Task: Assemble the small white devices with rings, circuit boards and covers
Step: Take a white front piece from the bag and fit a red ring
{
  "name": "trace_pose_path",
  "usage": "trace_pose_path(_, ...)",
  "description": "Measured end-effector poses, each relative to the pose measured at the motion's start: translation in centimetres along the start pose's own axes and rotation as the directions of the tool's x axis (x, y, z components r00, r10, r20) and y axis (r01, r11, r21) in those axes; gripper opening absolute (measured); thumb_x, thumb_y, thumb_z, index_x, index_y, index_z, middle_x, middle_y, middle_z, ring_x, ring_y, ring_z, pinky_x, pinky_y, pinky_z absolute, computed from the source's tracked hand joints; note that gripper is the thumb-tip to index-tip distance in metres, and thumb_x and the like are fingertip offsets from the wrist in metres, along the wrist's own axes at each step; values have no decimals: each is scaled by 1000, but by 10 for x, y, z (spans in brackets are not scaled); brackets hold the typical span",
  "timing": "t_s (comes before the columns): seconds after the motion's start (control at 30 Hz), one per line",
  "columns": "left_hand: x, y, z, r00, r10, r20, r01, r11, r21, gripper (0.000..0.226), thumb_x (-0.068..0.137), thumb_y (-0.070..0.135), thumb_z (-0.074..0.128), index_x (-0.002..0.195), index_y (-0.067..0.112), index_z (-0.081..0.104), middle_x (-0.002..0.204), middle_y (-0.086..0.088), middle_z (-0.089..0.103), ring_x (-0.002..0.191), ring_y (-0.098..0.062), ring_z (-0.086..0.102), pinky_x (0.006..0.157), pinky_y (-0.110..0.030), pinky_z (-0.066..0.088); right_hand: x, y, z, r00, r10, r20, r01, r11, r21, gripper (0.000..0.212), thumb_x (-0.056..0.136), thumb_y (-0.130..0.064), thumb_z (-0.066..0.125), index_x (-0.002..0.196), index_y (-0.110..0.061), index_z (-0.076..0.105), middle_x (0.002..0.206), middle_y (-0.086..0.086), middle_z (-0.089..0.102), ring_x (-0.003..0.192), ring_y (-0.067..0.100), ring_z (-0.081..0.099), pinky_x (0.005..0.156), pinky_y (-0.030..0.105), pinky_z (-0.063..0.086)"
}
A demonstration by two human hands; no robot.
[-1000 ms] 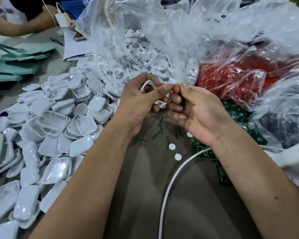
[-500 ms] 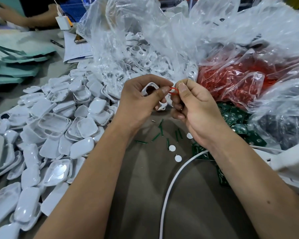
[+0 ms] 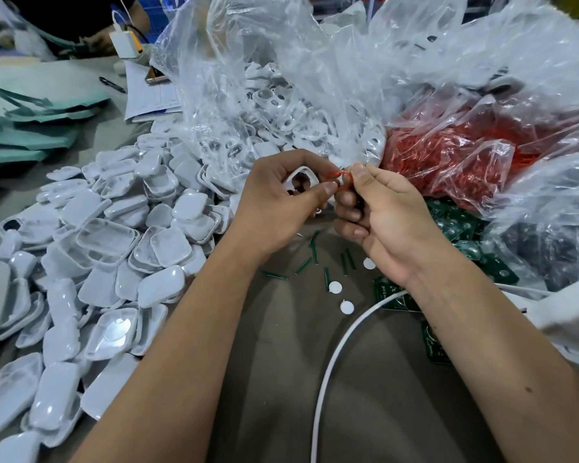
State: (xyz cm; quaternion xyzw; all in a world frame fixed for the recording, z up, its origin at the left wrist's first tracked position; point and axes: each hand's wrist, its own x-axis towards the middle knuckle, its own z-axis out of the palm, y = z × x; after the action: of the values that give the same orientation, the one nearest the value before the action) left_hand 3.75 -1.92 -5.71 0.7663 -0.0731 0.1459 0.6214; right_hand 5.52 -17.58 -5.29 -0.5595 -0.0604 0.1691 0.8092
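My left hand [image 3: 281, 202] grips a small white device shell [image 3: 300, 177] with its open side facing me. My right hand [image 3: 381, 215] pinches a thin red ring [image 3: 340, 178] between thumb and forefinger, right beside the shell's edge; my left thumb touches the ring too. A heap of white covers [image 3: 114, 248] lies on the table to the left. Green circuit boards [image 3: 462, 235] lie to the right, partly under plastic. A clear bag of red rings [image 3: 455, 152] sits behind my right hand.
A clear bag of white shells [image 3: 274, 105] stands behind my hands. A white cable [image 3: 331, 369] curves across the grey table below them. Small white discs [image 3: 335, 287] and green strips [image 3: 313, 248] lie loose. Another person's hand [image 3: 96, 41] is at the far left.
The ring was a small pinched lump between both thumbs; now it is pulled out into a visible loop. Both hands have stayed near the shell, with my right hand tilted slightly.
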Motion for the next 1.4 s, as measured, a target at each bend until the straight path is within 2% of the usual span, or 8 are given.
trace_pose_path(0.3,0,1,1,999,42,1,-41,984,174,8,90,7,75,98,10,76,88,0,75,81,-7,68,80,-28,56,1,0,-1,998,61,-18,-60,998,25,23,113,-17,41,104,-2,56,64,0,44,54,8,31,41,17,25)
trace_pose_path(0.43,-1,1,4,998,68,-8,-65,972,226,11,89,6,74,99,11,76,90,5,74,83,-4,67,77,-22,53,2,1,1,996,75,-38,-74,997,27,29,113,-16,41,92,-4,58,62,-1,44,53,8,30,40,17,24)
trace_pose_path(0.6,0,0,4,999,22,-30,-17,990,137,9,86,4,76,94,8,76,81,5,73,71,-4,64,69,-22,50,2,1,0,998,61,-20,-60,998,14,31,112,-17,42,89,-6,59,65,0,45,54,8,33,40,18,28)
trace_pose_path(0.73,1,-2,3,997,-37,-63,40,998,47,12,85,3,77,94,9,74,80,-4,74,71,-13,63,69,-38,56,2,0,-3,998,64,-3,-64,998,-3,26,109,-16,50,87,-7,59,65,2,48,54,10,35,40,19,28)
trace_pose_path(0.87,1,-2,2,994,-69,-80,73,997,41,10,85,3,75,90,11,74,70,9,66,65,-10,57,64,-28,49,2,2,-3,999,48,4,-47,997,-67,16,105,-12,58,91,-6,61,65,3,53,52,8,36,41,17,29)
trace_pose_path(1.07,1,1,4,979,72,-193,-31,977,209,13,81,0,71,82,12,75,77,10,70,69,2,58,66,-20,48,6,4,-6,990,19,-140,-24,999,-34,5,100,-4,64,99,-7,60,64,6,66,48,5,42,40,15,31)
trace_pose_path(1.17,0,0,7,956,136,-261,-73,968,239,15,80,0,69,82,14,74,79,10,71,78,-6,67,73,-36,60,7,4,-9,988,124,-91,-126,992,-13,18,102,-22,64,100,-4,62,66,10,68,46,7,37,37,15,26)
trace_pose_path(1.4,-3,1,16,959,246,-144,-181,916,358,15,77,0,68,83,12,74,82,2,70,85,-16,67,78,-43,58,7,5,-13,987,153,-55,-143,978,151,18,101,-7,60,86,-1,67,67,9,62,45,4,35,36,13,23)
